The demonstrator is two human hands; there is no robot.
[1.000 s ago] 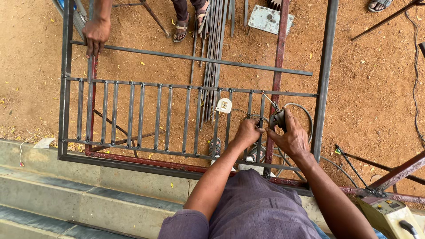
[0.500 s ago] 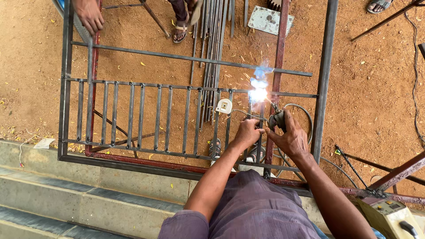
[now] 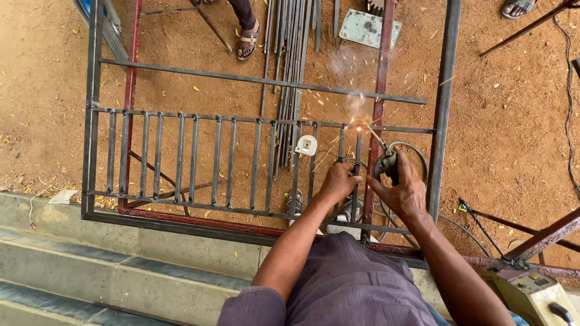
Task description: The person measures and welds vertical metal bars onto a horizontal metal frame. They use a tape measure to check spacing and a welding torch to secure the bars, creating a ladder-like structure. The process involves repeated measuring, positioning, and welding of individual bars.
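The person's right hand is closed around one dark electrode holder, whose thin welding rod slants up and away from the hand to a single glowing spot on the metal grille frame. A wisp of smoke rises just beyond that spot. The left hand, just beside the right one and on its left, is curled tight around one upright bar of the frame, close below the glow.

The frame lies flat over the dirt ground, stretching far to the left of both hands. Its lower band carries about a dozen short upright bars; the ones nearest the hands are partly hidden, so the exact count cannot be told. One long crossbar runs across above that band.

One white tape measure rests on the frame, a little above and left of the left hand. A bundle of loose steel rods lies beyond it, too close-packed to count. One grey metal plate sits farther off, above the hands. One grey cable loops around just past the right hand. Two sandalled feet of other people show at the far edge: one beyond the left hand, one beyond the right. One welding machine sits to the near right of the right forearm. Concrete steps run near left.
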